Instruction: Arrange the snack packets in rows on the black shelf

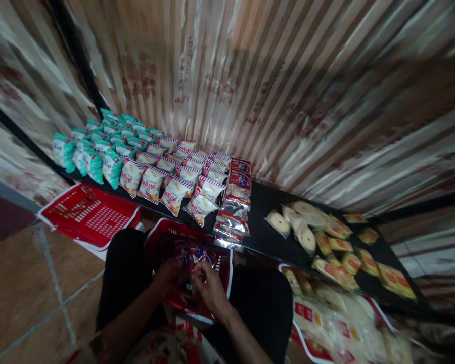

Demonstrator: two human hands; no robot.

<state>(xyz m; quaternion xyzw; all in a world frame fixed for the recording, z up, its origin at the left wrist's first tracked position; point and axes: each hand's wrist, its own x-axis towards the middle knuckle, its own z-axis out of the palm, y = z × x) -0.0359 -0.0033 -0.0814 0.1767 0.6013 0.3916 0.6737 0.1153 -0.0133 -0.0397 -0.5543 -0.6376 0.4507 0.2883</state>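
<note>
Between the knees sits a red plastic basket (227, 268) with a white rim, holding dark red and purple shiny packets. My right hand (209, 285) is over it, thumb and fingers pinched on the edge of a dark red snack packet (197, 255). My left hand (167, 277) lies in shadow at the packet's left side, its fingers curled on it. Just beyond the basket, a column of similar flat packets (238, 181) lies on the black shelf (263, 217), their silvery sides showing at the near end.
White snack bags (174, 192) and teal bags (93, 164) stand in rows on the shelf's left. Round white packs (278, 222) and yellow packs (367, 263) lie at right. A red basket (299, 336) with packs stands right; another red basket (87, 215) is left. Striped curtain (212, 76) hangs behind.
</note>
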